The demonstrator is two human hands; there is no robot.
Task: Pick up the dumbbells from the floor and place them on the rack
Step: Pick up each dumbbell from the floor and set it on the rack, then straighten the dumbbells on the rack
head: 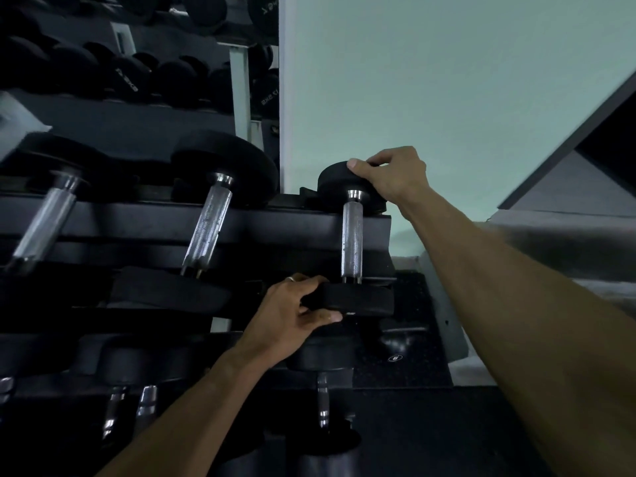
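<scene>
Both hands gripped one dumbbell (351, 235) at the rack's (275, 220) right end; the left hand (292, 315) clamped its near weight, the right hand (389, 177) curled over its far weight; two more dumbbells (210, 222) lay alongside to the left.

Gym weight area: tiered rack (241, 222) loaded with black dumbbells (210, 215), mirror (137, 63) behind.

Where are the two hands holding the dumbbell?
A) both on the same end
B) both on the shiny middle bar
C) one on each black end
C: the right hand grips the far black end and the left hand grips the near one, leaving the dumbbell bare along its bar.
</scene>
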